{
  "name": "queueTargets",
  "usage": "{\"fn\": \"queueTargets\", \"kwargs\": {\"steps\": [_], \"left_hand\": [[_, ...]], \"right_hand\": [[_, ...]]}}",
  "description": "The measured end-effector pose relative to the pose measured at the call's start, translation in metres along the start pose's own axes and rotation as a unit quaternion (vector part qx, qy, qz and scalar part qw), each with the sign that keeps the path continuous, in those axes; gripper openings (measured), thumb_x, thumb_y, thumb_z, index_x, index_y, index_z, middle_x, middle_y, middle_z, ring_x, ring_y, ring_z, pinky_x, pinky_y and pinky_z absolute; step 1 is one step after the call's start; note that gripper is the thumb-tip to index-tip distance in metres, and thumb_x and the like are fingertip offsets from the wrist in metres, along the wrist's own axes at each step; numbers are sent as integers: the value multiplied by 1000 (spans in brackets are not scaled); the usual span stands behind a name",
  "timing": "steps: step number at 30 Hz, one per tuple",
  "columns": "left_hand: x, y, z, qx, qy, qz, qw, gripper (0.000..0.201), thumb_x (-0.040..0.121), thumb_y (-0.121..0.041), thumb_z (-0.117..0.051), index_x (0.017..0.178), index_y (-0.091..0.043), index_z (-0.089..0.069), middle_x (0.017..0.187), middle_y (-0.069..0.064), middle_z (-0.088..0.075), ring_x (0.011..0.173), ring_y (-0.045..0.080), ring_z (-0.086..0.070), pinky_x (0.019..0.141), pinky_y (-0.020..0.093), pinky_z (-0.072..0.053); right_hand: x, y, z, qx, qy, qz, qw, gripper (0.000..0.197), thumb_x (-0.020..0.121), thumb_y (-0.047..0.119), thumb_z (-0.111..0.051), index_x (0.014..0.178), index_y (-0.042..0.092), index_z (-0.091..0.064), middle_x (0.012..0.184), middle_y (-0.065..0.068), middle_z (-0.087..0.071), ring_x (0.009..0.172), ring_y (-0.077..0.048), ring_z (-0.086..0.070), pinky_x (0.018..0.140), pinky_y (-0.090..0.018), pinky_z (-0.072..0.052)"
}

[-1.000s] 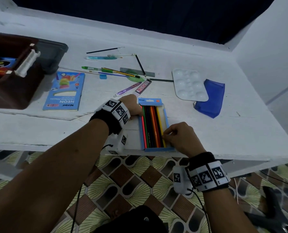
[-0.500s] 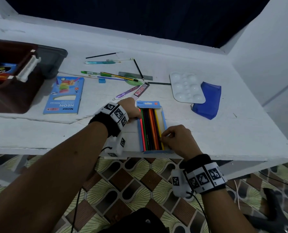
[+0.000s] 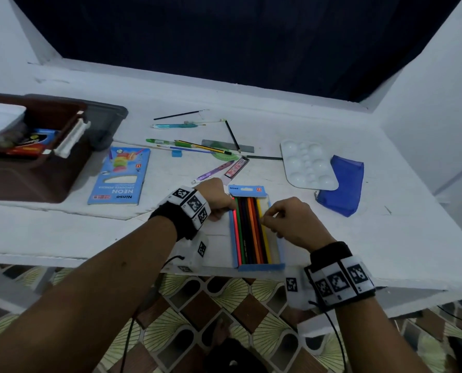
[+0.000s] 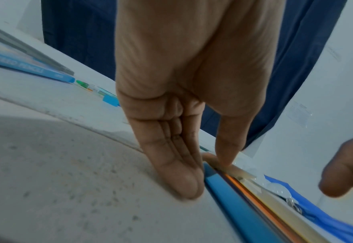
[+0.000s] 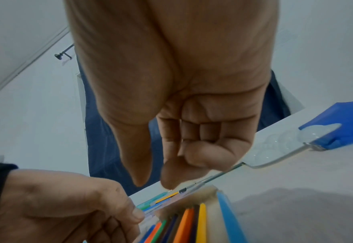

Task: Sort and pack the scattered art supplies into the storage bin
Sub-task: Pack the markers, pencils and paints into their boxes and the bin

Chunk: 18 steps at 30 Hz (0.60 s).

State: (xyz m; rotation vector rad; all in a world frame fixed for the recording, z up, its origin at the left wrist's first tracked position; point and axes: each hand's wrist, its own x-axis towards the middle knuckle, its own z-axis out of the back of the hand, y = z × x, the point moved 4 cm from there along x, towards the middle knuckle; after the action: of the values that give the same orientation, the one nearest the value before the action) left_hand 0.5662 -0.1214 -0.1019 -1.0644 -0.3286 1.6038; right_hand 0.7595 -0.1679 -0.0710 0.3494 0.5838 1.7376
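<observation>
Table point(image 3: 332, 238): a white surface is carrying all the supplies, with its near edge running under both wrists.
Storage bin point(image 3: 36, 168): a dark brown bin is sitting at the far left of the table, with a few packs already lying inside and a grey lid point(image 3: 106, 122) resting behind it.
Neon pencil box point(image 3: 120, 176): a closed blue box is lying flat just right of the bin.
Palette point(image 3: 307, 164): a white paint palette is lying at the right, with its right edge overlapping a blue pouch point(image 3: 342, 189).
Loose pens and pencils point(image 3: 197, 145): they are lying scattered at the back of the table, with a grey ruler point(image 3: 227, 146) and a small blue eraser point(image 3: 177, 153) among them.
Pencil tray point(image 3: 256, 230): an open blue tray is lying at the near edge between the hands, holding coloured pencils side by side; an empty strip is showing at its right.
Left hand point(image 3: 219, 200): it is resting on the table against the tray's left side; in the left wrist view the fingers point(image 4: 182, 172) are lying straight along the blue edge and the thumb is pressing on the tray's far end.
Right hand point(image 3: 289, 219): its curled thumb and forefinger are pinching at the yellow pencil point(image 3: 263, 238), the rightmost in the tray; whether they are truly gripping it, I cannot tell.
</observation>
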Motion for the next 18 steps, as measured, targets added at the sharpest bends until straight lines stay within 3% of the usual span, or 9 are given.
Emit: {"fn": "queueTargets", "kwargs": {"steps": [4, 8, 11, 15, 18], "left_hand": [[1, 5, 16, -84, 17, 6, 996, 16, 84, -12, -71, 79, 4, -68, 70, 17, -68, 59, 22, -66, 63, 30, -58], [9, 8, 53, -80, -38, -35, 995, 27, 88, -17, -67, 87, 10, -71, 84, 22, -72, 68, 25, -67, 67, 32, -58], [19, 10, 83, -73, -77, -60, 993, 24, 87, -17, -67, 89, 6, -73, 90, 20, -73, 76, 28, -68, 74, 36, -59], [30, 9, 118, -56, -152, -82, 983, 12, 86, -12, -67, 76, -8, -72, 71, 6, -67, 67, 19, -62, 63, 31, -57], [43, 6, 134, -1, -180, -87, 980, 11, 84, -13, -68, 74, -15, -73, 77, 4, -70, 71, 20, -65, 61, 30, -58]], "right_hand": [[25, 13, 12, 8, 31, 10, 999, 19, 86, 33, -70, 81, 16, -72, 67, 0, -69, 53, -7, -62, 55, -19, -49], [62, 23, 24, -4, 61, 23, 998, 18, 86, 32, -71, 79, 16, -72, 67, -1, -70, 54, -10, -65, 54, -22, -51], [96, 25, 31, -16, 78, 34, 996, 18, 86, 29, -70, 78, 13, -73, 66, -1, -70, 53, -11, -64, 49, -18, -45], [151, 23, 36, -24, 86, 29, 996, 17, 86, 24, -70, 78, 9, -72, 68, -5, -70, 53, -12, -63, 46, -20, -46], [196, 21, 36, -77, 72, 39, 994, 14, 88, 13, -63, 82, 5, -73, 77, -8, -71, 64, -16, -64, 55, -24, -49]]}}
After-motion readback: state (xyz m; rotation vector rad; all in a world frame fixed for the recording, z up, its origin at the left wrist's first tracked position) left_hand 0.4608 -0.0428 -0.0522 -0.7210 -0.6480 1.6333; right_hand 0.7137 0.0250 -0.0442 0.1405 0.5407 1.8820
